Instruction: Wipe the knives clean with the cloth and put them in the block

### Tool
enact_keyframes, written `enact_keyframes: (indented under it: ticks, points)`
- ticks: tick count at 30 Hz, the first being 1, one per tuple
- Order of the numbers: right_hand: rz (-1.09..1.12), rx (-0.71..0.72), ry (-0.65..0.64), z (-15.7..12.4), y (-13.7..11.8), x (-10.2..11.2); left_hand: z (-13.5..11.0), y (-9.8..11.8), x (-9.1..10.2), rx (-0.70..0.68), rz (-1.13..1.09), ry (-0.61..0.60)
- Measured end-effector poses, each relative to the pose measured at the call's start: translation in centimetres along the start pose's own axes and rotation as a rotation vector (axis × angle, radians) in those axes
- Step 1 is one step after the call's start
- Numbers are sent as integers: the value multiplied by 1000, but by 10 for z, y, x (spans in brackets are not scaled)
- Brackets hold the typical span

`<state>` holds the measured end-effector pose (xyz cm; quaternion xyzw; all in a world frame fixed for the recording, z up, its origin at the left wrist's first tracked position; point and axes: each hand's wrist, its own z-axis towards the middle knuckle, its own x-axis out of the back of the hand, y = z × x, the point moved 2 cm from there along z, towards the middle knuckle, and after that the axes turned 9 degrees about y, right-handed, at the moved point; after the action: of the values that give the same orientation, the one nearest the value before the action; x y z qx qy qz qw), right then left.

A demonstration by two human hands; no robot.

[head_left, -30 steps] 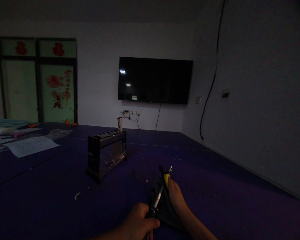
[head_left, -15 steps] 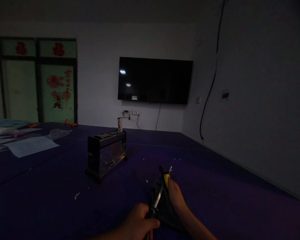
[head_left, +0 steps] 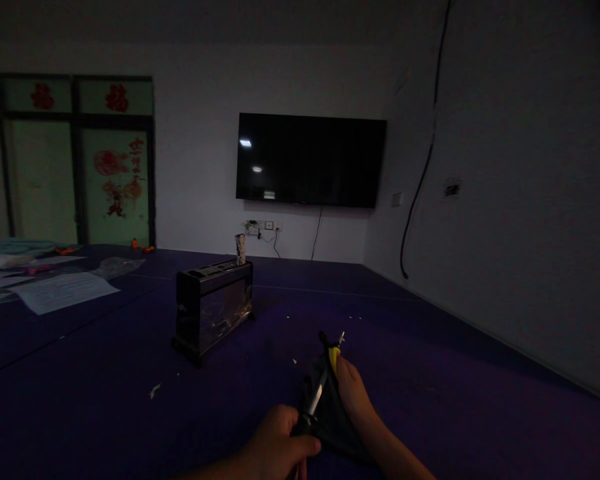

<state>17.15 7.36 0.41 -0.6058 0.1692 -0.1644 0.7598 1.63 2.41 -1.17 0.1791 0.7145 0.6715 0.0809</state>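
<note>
In low light, my left hand [head_left: 285,440] is closed around the dark end of a silver rod [head_left: 317,399], thumb and fingers gripping it near the bottom of the view. The rod slants up and right towards my right hand [head_left: 354,393]. That hand is closed on a yellow-handled piece [head_left: 334,360] with a thin metal tip [head_left: 342,338] beyond it. Dark cloth-like material [head_left: 337,423] hangs between the hands, a small black end rising beside the yellow part. Whether rod and yellow piece are joined is hard to see.
A black box-shaped appliance [head_left: 215,307] stands left of my hands, a patterned cylinder [head_left: 241,250] on top. Paper sheets [head_left: 65,292] and clear plastic [head_left: 117,267] lie at far left. White scraps [head_left: 154,391] dot the purple tabletop [head_left: 100,407]. A wall borders the right side.
Almost nothing differs. Both hands keep the same grip and position, and the view has shifted very slightly.
</note>
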Motion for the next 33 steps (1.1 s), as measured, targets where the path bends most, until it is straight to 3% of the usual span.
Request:
enact_keyframes:
  ticks: [33]
  points:
    - [20, -20, -74, -1, -2, -1, -2, 3, 0, 28, 62, 0]
